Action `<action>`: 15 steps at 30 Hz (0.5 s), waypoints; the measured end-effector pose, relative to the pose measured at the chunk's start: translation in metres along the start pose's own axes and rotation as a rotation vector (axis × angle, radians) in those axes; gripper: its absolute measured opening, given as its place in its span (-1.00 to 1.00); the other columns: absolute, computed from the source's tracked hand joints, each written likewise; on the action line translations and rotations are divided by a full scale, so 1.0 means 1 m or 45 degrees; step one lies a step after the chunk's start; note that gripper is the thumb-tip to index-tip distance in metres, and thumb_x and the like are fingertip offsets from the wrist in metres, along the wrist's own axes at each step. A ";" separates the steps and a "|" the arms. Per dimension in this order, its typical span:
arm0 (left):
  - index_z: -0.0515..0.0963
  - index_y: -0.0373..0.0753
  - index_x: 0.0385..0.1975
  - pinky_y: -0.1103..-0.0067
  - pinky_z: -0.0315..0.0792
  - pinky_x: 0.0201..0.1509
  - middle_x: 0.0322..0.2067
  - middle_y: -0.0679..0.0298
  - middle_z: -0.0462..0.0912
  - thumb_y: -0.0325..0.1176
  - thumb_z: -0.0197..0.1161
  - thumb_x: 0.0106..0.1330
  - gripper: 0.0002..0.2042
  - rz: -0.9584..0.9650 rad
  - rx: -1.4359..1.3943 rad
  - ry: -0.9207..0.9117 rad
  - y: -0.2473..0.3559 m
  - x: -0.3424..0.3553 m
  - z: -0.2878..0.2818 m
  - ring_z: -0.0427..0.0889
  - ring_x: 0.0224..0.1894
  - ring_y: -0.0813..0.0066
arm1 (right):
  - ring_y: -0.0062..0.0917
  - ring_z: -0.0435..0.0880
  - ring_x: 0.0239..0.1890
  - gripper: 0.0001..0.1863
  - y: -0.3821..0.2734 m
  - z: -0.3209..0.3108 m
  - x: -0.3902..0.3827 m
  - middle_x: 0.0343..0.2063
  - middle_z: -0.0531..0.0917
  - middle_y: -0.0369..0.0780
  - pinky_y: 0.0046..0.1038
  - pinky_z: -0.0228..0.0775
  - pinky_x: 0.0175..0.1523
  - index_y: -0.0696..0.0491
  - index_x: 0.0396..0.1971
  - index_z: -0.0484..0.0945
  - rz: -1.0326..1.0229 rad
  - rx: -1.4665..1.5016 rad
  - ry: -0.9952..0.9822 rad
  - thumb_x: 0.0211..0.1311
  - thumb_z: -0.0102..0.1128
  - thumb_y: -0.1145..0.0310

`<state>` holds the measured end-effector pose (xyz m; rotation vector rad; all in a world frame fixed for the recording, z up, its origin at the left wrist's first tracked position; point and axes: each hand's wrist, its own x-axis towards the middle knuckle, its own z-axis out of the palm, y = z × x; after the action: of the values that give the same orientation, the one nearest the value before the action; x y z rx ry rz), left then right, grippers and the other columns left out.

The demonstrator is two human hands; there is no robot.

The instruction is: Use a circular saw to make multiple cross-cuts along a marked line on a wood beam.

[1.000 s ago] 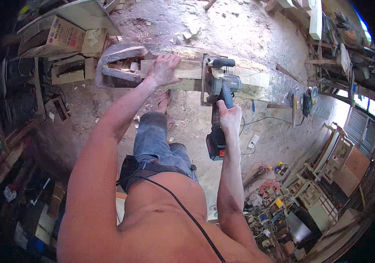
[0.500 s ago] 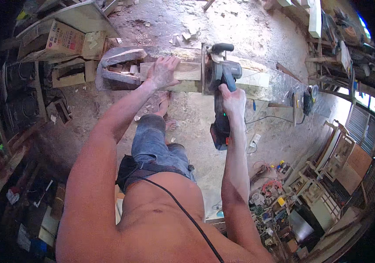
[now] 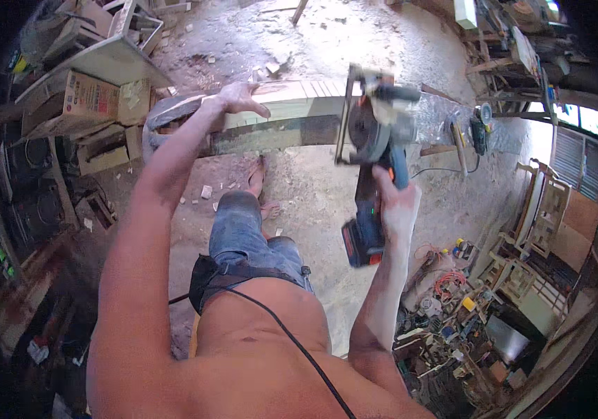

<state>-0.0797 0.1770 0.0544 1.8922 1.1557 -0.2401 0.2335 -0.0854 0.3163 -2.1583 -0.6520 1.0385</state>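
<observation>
My right hand (image 3: 398, 199) is closed round the handle of a cordless circular saw (image 3: 376, 133), dark with a battery at its lower end. The saw is tilted, slightly blurred, and held over the right part of a wooden bench (image 3: 288, 135). A pale wooden board (image 3: 306, 94) lies along the bench, with several thin cross lines near its far edge. At the board's left end is my left hand (image 3: 238, 99), its thumb stretched apart from the fingers. Whether its palm touches the board I cannot tell.
An angle grinder (image 3: 479, 133) and a hammer (image 3: 460, 146) lie on the bench's right end, with a cable trailing down. Cardboard boxes (image 3: 89, 98) stand at the left. Wood scraps (image 3: 272, 68) litter the floor beyond. Tools and parts (image 3: 446, 328) pile up at the lower right.
The saw has come off the board, moving right and toward me, and now tilts. My left hand has shifted left and toward the far edge, from lying flat on the board.
</observation>
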 end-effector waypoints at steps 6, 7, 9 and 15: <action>0.66 -0.30 0.38 0.26 0.52 0.43 0.24 -0.06 0.80 0.23 0.72 0.00 -0.03 0.011 -0.170 -0.106 -0.014 0.017 -0.005 0.73 0.30 0.03 | -0.74 0.45 -0.62 -0.62 0.094 -0.026 -0.041 -0.63 0.57 -0.43 -0.45 0.20 -0.51 0.15 -0.30 0.76 0.294 -0.228 0.153 0.40 0.57 0.09; 0.66 -0.30 0.38 0.26 0.52 0.42 0.24 -0.06 0.80 0.22 0.72 0.00 -0.04 0.003 -0.171 -0.068 -0.015 0.017 0.000 0.73 0.30 0.02 | -0.73 0.46 -0.62 -0.62 0.107 -0.028 -0.047 -0.63 0.57 -0.43 -0.45 0.21 -0.51 0.14 -0.30 0.76 0.297 -0.178 0.136 0.39 0.57 0.08; 0.67 -0.31 0.36 0.25 0.52 0.41 0.24 -0.06 0.80 0.26 0.71 0.00 -0.03 0.017 -0.191 -0.095 -0.016 0.017 0.004 0.72 0.31 0.01 | -0.71 0.46 -0.63 -0.60 0.130 -0.028 -0.060 -0.63 0.58 -0.41 -0.43 0.22 -0.51 0.13 -0.31 0.77 0.428 -0.131 0.122 0.37 0.59 0.05; 0.40 -0.30 0.63 0.20 0.52 0.51 0.39 -0.12 0.71 0.52 0.64 -0.08 0.32 -0.063 0.156 0.002 -0.011 0.011 0.016 0.70 0.40 -0.11 | -0.66 0.51 -0.60 -0.59 0.156 -0.019 -0.083 -0.62 0.60 -0.37 -0.39 0.32 -0.45 0.16 -0.32 0.76 0.419 -0.068 0.077 0.38 0.57 0.05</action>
<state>-0.0780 0.1735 0.0322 1.9721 1.2138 -0.3439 0.2262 -0.2512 0.2521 -2.3865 -0.3040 1.1274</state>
